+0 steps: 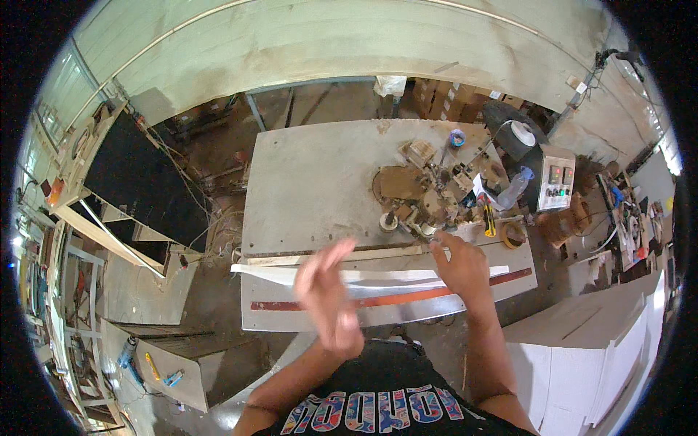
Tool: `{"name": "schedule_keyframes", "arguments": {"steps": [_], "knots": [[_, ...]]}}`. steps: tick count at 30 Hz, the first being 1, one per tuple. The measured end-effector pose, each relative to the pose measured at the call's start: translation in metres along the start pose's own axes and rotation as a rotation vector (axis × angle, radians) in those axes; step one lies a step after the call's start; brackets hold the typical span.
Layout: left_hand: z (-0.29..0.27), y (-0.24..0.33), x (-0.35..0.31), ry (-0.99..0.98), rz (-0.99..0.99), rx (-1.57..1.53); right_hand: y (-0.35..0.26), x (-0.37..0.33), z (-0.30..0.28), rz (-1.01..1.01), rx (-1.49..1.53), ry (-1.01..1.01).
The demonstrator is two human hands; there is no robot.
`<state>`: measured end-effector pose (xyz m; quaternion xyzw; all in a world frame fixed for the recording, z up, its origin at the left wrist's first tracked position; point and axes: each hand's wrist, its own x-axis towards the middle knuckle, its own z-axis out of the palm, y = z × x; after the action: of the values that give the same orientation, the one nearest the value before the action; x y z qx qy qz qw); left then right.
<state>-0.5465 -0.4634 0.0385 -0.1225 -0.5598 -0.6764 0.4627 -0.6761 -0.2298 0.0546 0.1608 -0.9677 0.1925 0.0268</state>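
Observation:
My left hand is raised over the front part of the worktable, blurred by motion, its fingers stretched out with nothing in them. A long white strip runs left to right beneath both hands. In front of it lies a reddish-brown strip. My right hand is above the right part of the white strip, near the machine's front edge. Its thumb and fingers are slightly bent and apart, with no held thing visible. Just beyond it stands a dusty machine head of metal blocks and rollers.
Right of the machine head lie a yellow utility knife, a tape roll and a clear plastic bottle. A control box rises at the right edge. White panels stand lower right; a drill rests on a board lower left.

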Motion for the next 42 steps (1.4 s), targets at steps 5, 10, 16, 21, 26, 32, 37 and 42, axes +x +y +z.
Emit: {"name": "schedule_keyframes", "arguments": {"steps": [5, 10, 16, 21, 26, 32, 37, 42], "knots": [[0.044, -0.053, 0.010, -0.311, -0.233, 0.358, 0.001, -0.002, -0.003, 0.030, 0.001, -0.020], [0.088, -0.057, -0.011, -0.452, -0.361, 0.351, 0.006, -0.005, -0.001, -0.065, 0.004, 0.058], [0.109, -0.060, -0.004, -0.416, -0.427, 0.298, 0.012, -0.003, -0.001, -0.098, 0.028, 0.129], [0.112, -0.058, 0.002, -0.458, -0.340, 0.491, 0.015, -0.003, 0.002, -0.102, 0.117, 0.203], [0.087, -0.046, 0.003, -0.798, -0.330, 0.854, 0.046, -0.012, -0.009, -0.264, 0.107, 0.355], [-0.048, -0.016, -0.068, -0.402, -0.012, 1.342, 0.119, -0.028, -0.017, -0.020, 0.046, 0.368], [-0.172, -0.047, -0.119, 0.375, -0.319, 1.163, 0.146, -0.051, 0.022, 0.243, 1.055, 0.320], [-0.251, -0.081, -0.106, 0.153, -0.547, 0.773, 0.183, -0.082, 0.073, 0.184, 1.879, 0.523]]}}
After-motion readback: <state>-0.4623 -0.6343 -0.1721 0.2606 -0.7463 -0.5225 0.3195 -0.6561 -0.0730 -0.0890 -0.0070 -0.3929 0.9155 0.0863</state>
